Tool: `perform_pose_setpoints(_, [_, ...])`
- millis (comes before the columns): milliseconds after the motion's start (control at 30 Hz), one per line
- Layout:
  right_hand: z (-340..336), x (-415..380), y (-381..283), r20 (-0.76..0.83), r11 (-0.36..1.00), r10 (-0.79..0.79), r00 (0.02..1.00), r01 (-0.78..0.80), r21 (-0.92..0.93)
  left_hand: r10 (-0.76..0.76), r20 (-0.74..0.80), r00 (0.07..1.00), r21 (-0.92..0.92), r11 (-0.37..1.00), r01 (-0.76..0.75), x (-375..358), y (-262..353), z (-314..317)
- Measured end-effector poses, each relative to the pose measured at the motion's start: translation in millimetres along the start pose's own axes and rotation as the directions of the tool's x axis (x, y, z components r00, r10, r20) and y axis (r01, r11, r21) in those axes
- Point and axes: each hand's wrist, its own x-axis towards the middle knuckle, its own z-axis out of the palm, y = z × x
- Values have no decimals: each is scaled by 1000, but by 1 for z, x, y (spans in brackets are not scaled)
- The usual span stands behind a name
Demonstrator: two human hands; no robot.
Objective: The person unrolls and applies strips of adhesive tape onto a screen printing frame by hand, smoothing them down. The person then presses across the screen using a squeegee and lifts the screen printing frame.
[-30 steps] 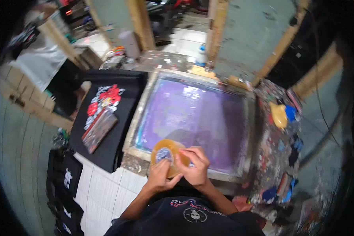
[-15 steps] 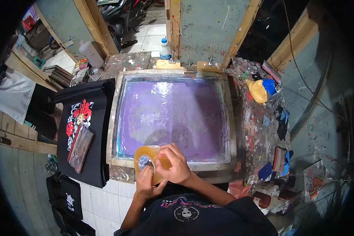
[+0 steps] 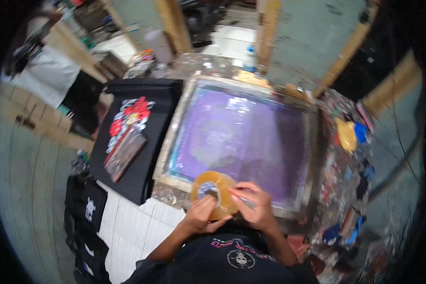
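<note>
A wide roll of amber packing tape is held up above the near edge of the screen printing frame. My left hand grips the roll from below, its fingers in the core. At the right side of the roll, my right hand is closed in a pinch at the tape's edge; whether a loose end lies between the fingertips is too blurred to tell. Behind both hands, the purple mesh of the screen lies flat, with a faint stencil patch at its left.
Left of the screen, a squeegee rests on a stack of black printed cloth. Yellow and blue bundles sit on the paint-spattered table at right. A blue-capped bottle stands at the back.
The view has turned, so the table and screen appear tilted and farther right. Both hands stay at the tape roll; my right fingers have shifted slightly outward along its right edge.
</note>
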Motion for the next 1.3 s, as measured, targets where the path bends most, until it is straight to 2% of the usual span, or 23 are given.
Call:
perform_pose_setpoints(100, [-18,8,-3,124,1000,-5,992,5,-3,30,23,999,-64,998,-29,0,2,-5])
perform_pose_setpoints(200, [-33,17,2,283,995,85,955,-97,27,71,76,995,-114,992,-63,-1,0,-11])
perform_pose_setpoints(300, [-36,25,1,355,998,54,933,-65,18,106,86,991,-141,986,-94,0,-5,-12])
perform_pose_setpoints(400, [-33,32,4,397,990,-131,908,141,4,90,153,984,-154,986,-66,3,-8,-17])
perform_pose_setpoints(500, [-35,27,8,495,986,-126,860,163,-31,12,289,957,-95,995,16,11,-5,-34])
perform_pose_setpoints(600, [-51,9,-17,488,997,-52,871,22,68,-61,373,926,-41,996,82,34,-9,-62])
perform_pose_setpoints(633, [-50,8,-16,433,994,-110,895,91,66,-79,399,914,-37,994,102,41,-11,-70])
perform_pose_setpoints(667, [-46,9,-12,367,987,-162,916,153,54,-153,459,875,-21,983,183,48,-10,-73])
perform_pose_setpoints(700, [-46,12,-11,294,976,-213,932,215,26,-158,473,867,-8,983,183,54,-9,-75])
perform_pose_setpoints(733, [-50,16,-13,266,978,-208,941,208,27,-151,491,858,-1,985,174,62,-8,-78])
perform_pose_setpoints(833, [-55,13,-23,272,963,98,957,-160,215,-176,560,809,4,978,210,89,4,-84])
perform_pose_setpoints(933, [-53,10,-14,228,906,279,933,-335,261,-242,616,750,25,957,289,107,14,-89])
perform_pose_setpoints(967, [-54,9,-11,186,895,277,943,-324,306,-274,625,731,38,946,323,111,16,-89])
perform_pose_setpoints(1000, [-55,10,-9,149,885,272,951,-308,350,-261,598,758,4,946,323,114,17,-88])
perform_pose_setpoints(1033, [-56,10,-8,114,871,268,957,-292,395,-285,624,727,-17,926,377,119,20,-90])
perform_pose_setpoints(1100, [-67,11,-7,139,844,332,933,-359,398,-330,672,663,-53,872,487,132,27,-98])
perform_pose_setpoints(1200, [-105,-4,10,139,813,465,875,-483,325,-372,813,448,78,832,550,157,22,-118])
perform_pose_setpoints(1233, [-123,-15,17,131,798,514,848,-528,291,-340,816,467,67,859,507,156,11,-121])
perform_pose_setpoints(1300, [-161,-42,6,-165,746,661,732,-620,241,-275,818,506,47,908,416,151,-14,-125])
